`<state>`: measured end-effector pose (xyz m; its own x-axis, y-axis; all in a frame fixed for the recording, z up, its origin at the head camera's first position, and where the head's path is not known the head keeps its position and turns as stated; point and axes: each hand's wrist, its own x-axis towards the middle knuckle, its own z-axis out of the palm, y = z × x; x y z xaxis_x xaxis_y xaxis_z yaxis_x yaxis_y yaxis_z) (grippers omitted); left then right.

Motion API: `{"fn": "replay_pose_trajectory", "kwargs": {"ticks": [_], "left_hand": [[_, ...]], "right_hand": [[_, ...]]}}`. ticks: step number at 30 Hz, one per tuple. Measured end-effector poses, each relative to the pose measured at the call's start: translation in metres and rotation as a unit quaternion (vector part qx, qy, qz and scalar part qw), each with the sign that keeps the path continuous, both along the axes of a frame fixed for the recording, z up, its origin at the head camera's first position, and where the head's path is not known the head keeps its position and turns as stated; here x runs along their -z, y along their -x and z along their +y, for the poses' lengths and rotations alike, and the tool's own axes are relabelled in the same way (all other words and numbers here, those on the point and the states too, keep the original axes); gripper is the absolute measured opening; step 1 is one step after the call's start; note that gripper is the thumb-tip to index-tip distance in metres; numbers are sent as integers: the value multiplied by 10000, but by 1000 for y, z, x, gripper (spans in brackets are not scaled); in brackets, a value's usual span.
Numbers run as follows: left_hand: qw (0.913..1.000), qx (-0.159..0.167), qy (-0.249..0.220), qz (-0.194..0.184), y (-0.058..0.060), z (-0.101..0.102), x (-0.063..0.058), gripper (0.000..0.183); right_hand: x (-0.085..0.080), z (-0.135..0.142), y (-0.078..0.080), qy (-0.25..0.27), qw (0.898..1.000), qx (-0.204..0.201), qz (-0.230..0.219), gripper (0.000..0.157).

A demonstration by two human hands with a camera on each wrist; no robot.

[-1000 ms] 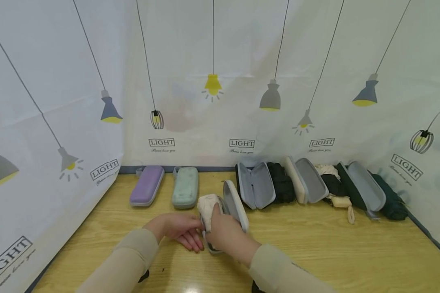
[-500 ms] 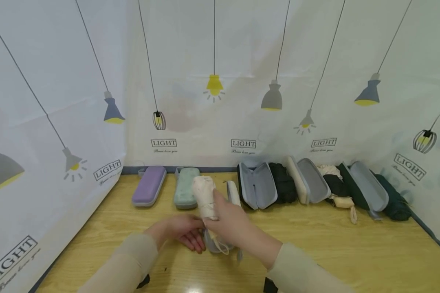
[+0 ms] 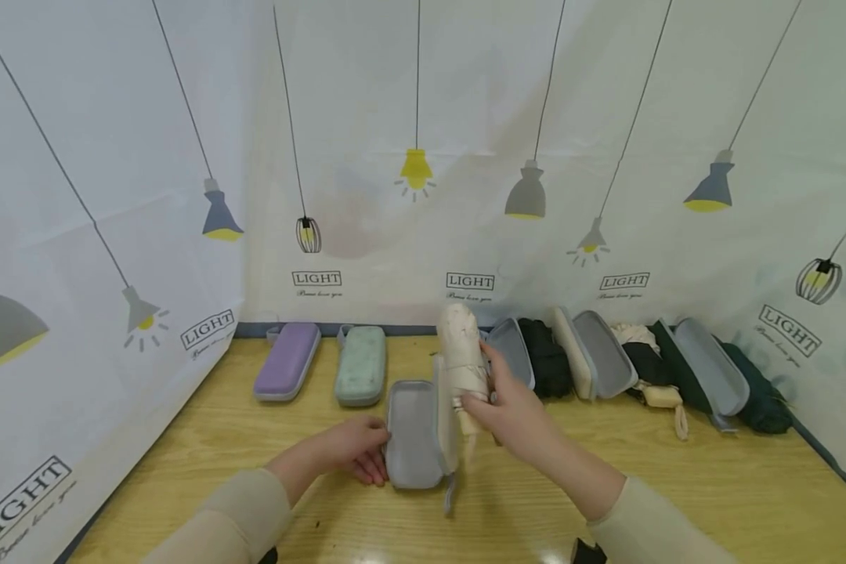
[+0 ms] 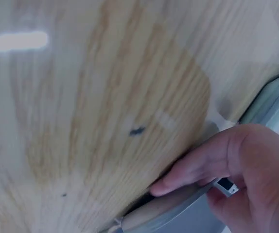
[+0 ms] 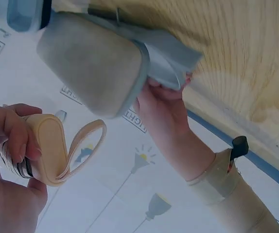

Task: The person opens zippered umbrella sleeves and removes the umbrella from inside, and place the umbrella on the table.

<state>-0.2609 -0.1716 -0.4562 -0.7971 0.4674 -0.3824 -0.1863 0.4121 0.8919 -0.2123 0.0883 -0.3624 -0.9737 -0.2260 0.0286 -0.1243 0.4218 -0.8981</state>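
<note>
A folded cream umbrella (image 3: 460, 345) is in my right hand (image 3: 511, 403), raised above the table. Fingers and thumb grip its lower part; in the right wrist view the flat handle end (image 5: 53, 148) and wrist loop (image 5: 88, 141) show. Just left of it stands an open cream case (image 3: 414, 435) with a grey lining, nothing inside the half that shows. My left hand (image 3: 352, 448) pinches the left rim of this case. Up close in the left wrist view, the fingers lie outside the case wall (image 4: 164, 211) and the thumb over its edge.
Closed purple (image 3: 287, 362) and mint-green (image 3: 362, 366) cases lie at the back left. Along the back right are open cases (image 3: 602, 352), a black folded umbrella (image 3: 546, 360), a black-and-cream one (image 3: 641, 356) and a dark green one (image 3: 754, 388). A printed backdrop (image 3: 381, 94) rises behind.
My right hand has lifted the umbrella out of the case and carried it up and right. The case has turned to face upward, its lid beside it. My left hand stays at the rim.
</note>
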Motion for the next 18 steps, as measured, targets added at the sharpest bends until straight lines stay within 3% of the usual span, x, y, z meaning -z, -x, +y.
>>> {"fn": "replay_pose_trajectory", "kwargs": {"ticks": [8,12,15,18], "left_hand": [[9934,-452,541,908,-3,0,-13,10],[9864,-537,910,1260,-2,1,-21,9],[9709,-498,1521,1784,-2,4,-28,9],[9462,-517,2164,2348,-2,7,-35,10]], "right_hand": [[13,19,-6,-401,9978,-34,-526,77],[19,22,-10,-735,9959,-53,-515,79],[22,23,-13,-816,9954,-108,-497,79],[24,24,-16,-1054,9936,-169,-373,78]]}}
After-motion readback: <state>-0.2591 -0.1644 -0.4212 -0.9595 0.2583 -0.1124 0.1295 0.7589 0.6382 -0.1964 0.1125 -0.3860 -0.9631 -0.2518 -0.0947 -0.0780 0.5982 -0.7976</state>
